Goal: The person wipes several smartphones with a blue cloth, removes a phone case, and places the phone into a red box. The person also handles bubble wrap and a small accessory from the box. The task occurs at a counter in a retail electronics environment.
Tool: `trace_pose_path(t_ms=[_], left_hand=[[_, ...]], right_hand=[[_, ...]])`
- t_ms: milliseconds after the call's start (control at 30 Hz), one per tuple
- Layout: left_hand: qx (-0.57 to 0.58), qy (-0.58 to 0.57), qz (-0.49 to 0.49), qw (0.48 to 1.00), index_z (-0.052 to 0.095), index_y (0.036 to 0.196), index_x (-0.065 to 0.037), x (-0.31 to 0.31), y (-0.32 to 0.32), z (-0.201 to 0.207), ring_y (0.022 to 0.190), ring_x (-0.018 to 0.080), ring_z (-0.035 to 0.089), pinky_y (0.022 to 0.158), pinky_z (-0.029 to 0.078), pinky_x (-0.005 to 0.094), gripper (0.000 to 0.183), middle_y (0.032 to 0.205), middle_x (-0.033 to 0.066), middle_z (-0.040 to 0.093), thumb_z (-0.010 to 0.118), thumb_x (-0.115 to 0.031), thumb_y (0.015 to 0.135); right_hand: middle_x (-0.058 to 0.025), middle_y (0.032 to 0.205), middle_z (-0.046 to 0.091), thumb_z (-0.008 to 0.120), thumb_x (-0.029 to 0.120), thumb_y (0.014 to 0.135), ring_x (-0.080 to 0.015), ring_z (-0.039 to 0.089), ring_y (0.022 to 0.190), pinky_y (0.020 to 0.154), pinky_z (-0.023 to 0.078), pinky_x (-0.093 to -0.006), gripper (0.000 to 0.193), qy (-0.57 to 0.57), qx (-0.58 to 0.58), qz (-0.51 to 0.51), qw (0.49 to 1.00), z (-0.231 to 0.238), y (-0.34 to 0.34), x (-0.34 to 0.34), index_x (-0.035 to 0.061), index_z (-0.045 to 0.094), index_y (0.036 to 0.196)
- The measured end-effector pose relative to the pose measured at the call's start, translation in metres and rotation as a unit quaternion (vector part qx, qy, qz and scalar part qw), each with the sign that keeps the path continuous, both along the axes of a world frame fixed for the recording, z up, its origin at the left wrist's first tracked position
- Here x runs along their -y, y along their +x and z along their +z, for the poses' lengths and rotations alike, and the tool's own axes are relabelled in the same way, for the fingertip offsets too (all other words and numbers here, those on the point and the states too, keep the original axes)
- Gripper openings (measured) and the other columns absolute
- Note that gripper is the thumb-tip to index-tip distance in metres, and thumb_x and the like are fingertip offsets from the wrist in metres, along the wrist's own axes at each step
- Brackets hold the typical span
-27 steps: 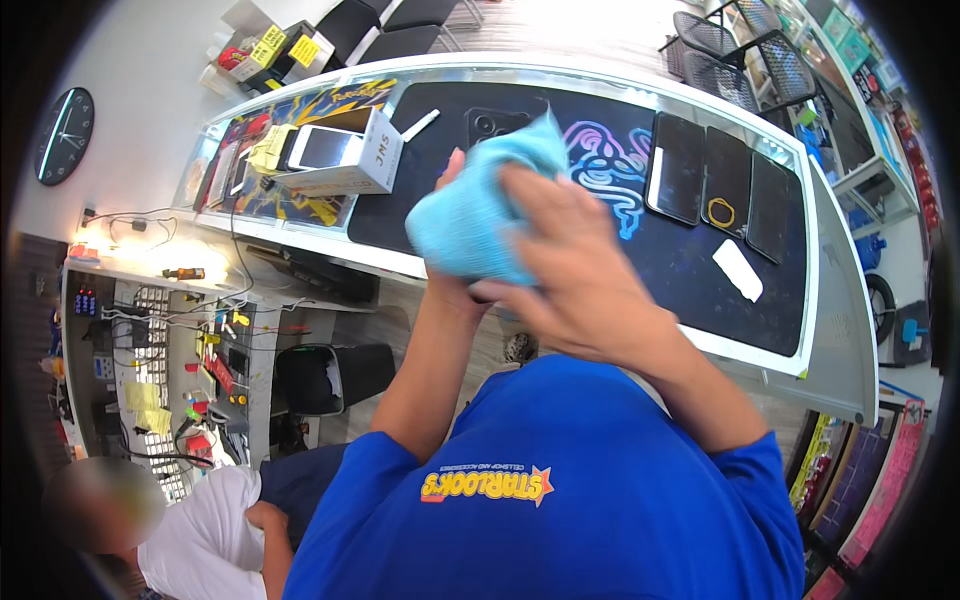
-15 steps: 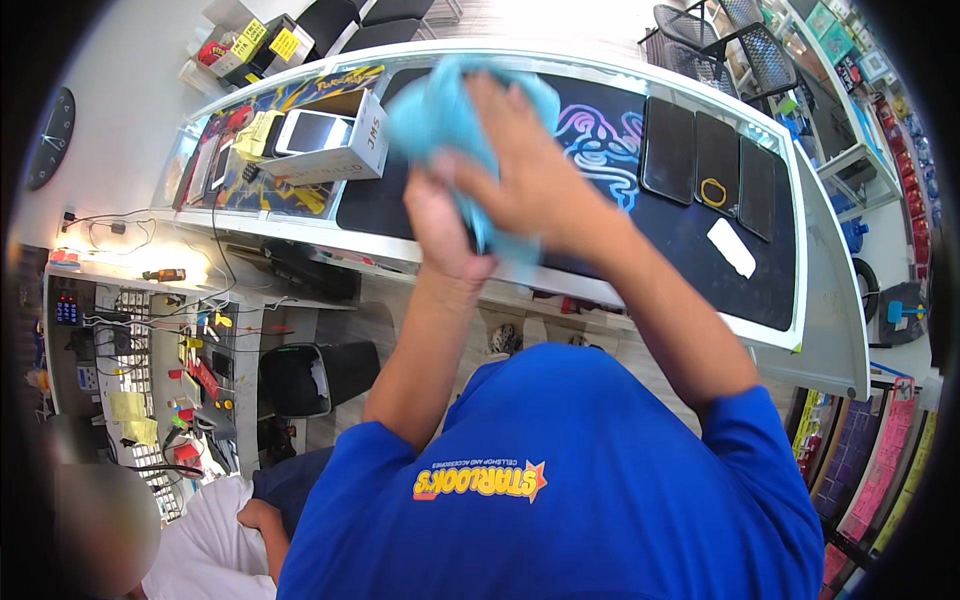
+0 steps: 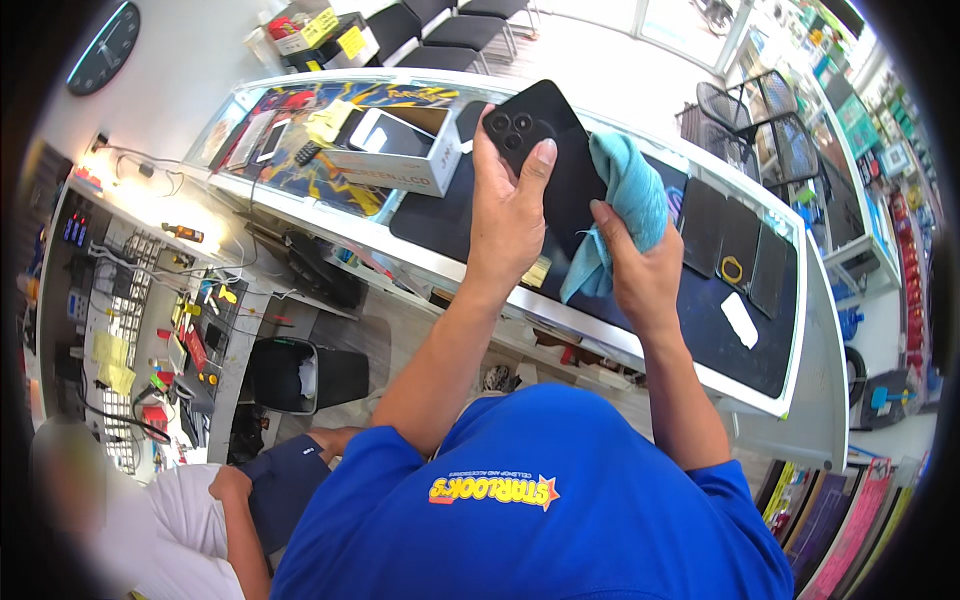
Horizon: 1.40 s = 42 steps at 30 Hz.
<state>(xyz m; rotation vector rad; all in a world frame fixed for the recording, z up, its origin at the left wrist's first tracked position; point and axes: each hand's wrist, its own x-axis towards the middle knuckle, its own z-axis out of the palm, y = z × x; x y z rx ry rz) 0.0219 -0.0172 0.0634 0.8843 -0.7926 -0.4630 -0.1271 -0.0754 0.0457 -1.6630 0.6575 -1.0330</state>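
Observation:
A black smartphone (image 3: 560,150) is gripped by its edges in my left hand (image 3: 508,215), its back with the round camera lenses facing me. A bunched light-blue cloth (image 3: 632,190) is pinched in my right hand (image 3: 642,270), just right of the phone's edge. Both hands are over the dark mat (image 3: 440,215) on the glass counter. Right of the cloth, several dark phones (image 3: 703,228) lie side by side on the mat, with a yellow ring (image 3: 732,269) on one and a white slip (image 3: 739,320) in front.
A white box (image 3: 400,165) holding a white phone stands at the counter's left. Below left is a workbench (image 3: 230,310) with tools and cables, beside a black bin (image 3: 285,375). A person in a white shirt (image 3: 190,530) sits at lower left. Chairs (image 3: 465,32) stand beyond the counter.
The cloth, wrapped over both hands' work before, is now off to the right in my right hand. The phone is uncovered and raised in my left hand. The view has shifted slightly.

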Motion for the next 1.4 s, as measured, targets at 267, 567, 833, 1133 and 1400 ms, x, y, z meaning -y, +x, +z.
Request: trace_pose_path(t_ms=[267, 567, 833, 1133, 1400], left_hand=[[-0.214, -0.102, 0.015, 0.971, 0.046, 0.158, -0.007, -0.019, 0.064, 0.038, 0.107, 0.0216, 0.071, 0.096, 0.059, 0.0341, 0.052, 0.12, 0.0094, 0.064, 0.058, -0.027, 0.112], [0.191, 0.017, 0.337, 0.922, 0.052, 0.154, -0.003, -0.031, 0.245, 0.021, 0.112, 0.0248, 0.073, 0.1, 0.057, 0.0349, 0.049, 0.139, 0.0126, 0.068, 0.063, -0.012, 0.107], [0.365, 0.283, 0.471, 0.752, 0.071, 0.132, -0.016, -0.013, 0.234, -0.029, 0.121, 0.0363, 0.062, 0.114, 0.036, 0.0511, 0.057, 0.123, 0.0149, 0.073, 0.085, -0.05, 0.088], [0.453, 0.187, 0.428, 0.76, 0.065, 0.138, -0.012, 0.018, 0.13, -0.01, 0.133, 0.0337, 0.054, 0.116, 0.038, 0.0488, 0.054, 0.136, 0.0133, 0.064, 0.079, -0.044, 0.097], [0.63, 0.391, -0.001, 0.671, 0.06, 0.137, 0.014, 0.168, -0.112, -0.05, 0.123, 0.04, 0.068, 0.102, 0.056, 0.0482, 0.104, 0.141, 0.029, 0.063, 0.067, -0.079, 0.091]], right_hand=[[-0.0245, 0.134, 0.071, 0.07, -0.012, 0.076, -0.0416, 0.072, 0.12, 0.103, 0.058, -0.0431, 0.06, -0.313, 0.025, 0.144, 0.939, 0.0, 0.031, -0.032, -0.0046, 0.067, 0.135], [0.0009, 0.08, 0.069, 0.072, 0.002, 0.101, -0.006, 0.059, 0.068, 0.063, 0.047, -0.0248, 0.013, -0.042, 0.04, 0.068, 0.996, -0.009, -0.017, -0.027, -0.0005, 0.074, 0.114], [0.0016, 0.094, 0.07, 0.076, 0.008, 0.101, -0.0067, 0.058, 0.082, 0.075, 0.048, -0.0261, 0.016, 0.034, 0.016, -0.037, 0.999, -0.026, -0.072, -0.025, 0.0004, 0.074, 0.116], [-0.0032, 0.117, 0.07, 0.074, 0.022, 0.105, -0.0119, 0.064, 0.101, 0.091, 0.05, -0.0267, 0.036, 0.047, 0.104, -0.255, 0.96, -0.029, -0.168, 0.006, 0.0013, 0.067, 0.134], [-0.0081, 0.13, 0.068, 0.068, 0.02, 0.109, -0.0151, 0.067, 0.113, 0.099, 0.054, -0.0296, 0.046, 0.052, 0.23, -0.304, 0.923, -0.025, -0.226, 0.017, -0.0009, 0.056, 0.148]])
